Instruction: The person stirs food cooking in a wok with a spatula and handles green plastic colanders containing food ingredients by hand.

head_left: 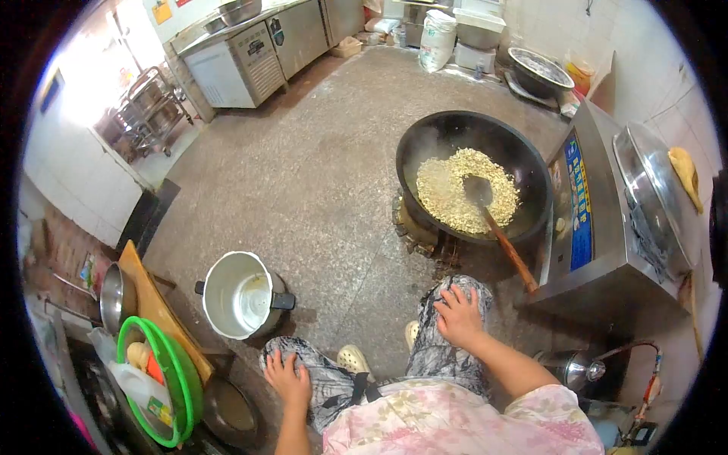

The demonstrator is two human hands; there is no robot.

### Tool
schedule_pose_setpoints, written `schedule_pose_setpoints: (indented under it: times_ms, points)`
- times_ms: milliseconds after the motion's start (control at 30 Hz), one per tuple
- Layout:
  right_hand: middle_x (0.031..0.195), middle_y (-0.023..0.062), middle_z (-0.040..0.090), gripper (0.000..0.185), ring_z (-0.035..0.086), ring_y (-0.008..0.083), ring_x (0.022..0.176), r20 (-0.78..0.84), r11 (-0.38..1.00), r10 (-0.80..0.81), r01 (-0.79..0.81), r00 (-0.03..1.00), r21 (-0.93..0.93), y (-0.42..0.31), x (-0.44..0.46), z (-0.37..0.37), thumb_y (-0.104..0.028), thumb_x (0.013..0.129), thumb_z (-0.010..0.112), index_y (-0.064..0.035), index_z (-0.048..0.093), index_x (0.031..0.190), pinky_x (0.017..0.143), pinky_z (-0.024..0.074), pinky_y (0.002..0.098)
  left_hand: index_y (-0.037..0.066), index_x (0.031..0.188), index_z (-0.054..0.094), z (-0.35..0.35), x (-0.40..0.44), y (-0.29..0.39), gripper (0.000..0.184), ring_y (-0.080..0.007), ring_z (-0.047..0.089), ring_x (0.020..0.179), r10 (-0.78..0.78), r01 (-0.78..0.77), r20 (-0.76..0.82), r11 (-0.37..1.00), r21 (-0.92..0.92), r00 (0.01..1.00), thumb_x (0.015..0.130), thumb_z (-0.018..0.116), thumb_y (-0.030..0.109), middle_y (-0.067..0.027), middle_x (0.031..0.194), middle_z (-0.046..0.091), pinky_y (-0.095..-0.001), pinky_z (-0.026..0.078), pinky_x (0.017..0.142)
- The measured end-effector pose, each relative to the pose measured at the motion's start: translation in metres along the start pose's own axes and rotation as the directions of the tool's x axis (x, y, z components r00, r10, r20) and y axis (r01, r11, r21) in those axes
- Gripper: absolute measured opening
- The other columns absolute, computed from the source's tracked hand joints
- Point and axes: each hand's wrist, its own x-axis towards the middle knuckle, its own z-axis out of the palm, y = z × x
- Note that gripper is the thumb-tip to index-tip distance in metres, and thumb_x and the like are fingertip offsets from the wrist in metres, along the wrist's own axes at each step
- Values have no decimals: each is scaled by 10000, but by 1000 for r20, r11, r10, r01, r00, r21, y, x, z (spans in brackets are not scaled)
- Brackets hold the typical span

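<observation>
risk: chopped food [447, 193] in steaming wok [493, 133], ahead and right, may scorch if left unstirred. spatula [479, 191] leans over rim; knock from right knee could spill food. left hand [288, 379], right hand [460, 318] on knees, fingers loosely spread, holding nothing. floor [318, 167] stained, worn. steel cabinets [299, 45] along far wall.

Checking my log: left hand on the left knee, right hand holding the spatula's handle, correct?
Not quite: in the head view the right hand rests on the right knee, off the spatula's handle. The left hand is on the left knee.
</observation>
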Motion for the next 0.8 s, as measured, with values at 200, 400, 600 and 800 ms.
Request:
schedule_pose_setpoints:
  times_ms: [200,400,600,800]
  points:
    - [1224,105,497,314,376,312,1218,25,1000,5,-6,1000,6,-1,0,-2,-209,721,618,-115,619,1021,992,209,609,97,1027,602,6,-2,-5,321,-385,318,1254,25,-25,-30,1000,17,999,715,628,165,-160,1315,423,-544,199,1024]
    - [1218,104,498,312,375,318,1218,13,1000,12,-12,1000,19,0,-2,-1,-211,721,617,-113,615,1017,988,213,614,96,1016,611,2,-1,-1,310,-384,315,1257,10,-10,-7,1000,-6,1000,719,619,181,-158,1303,432,-543,197,1024]
    - [1218,98,499,314,381,313,1213,6,999,29,-29,1000,19,1,-2,-2,-203,708,612,-123,617,1012,1004,204,590,92,1023,610,5,0,0,316,-382,308,1261,10,-10,-6,1000,7,1000,722,613,186,-159,1298,433,-544,193,1028]
    - [1212,100,497,314,383,317,1206,-3,1000,8,-8,1000,4,2,-2,-1,-220,706,627,-121,612,1003,973,230,609,93,1033,606,5,0,0,318,-381,300,1264,27,-27,-18,1000,7,999,726,611,176,-162,1298,429,-553,192,1026]
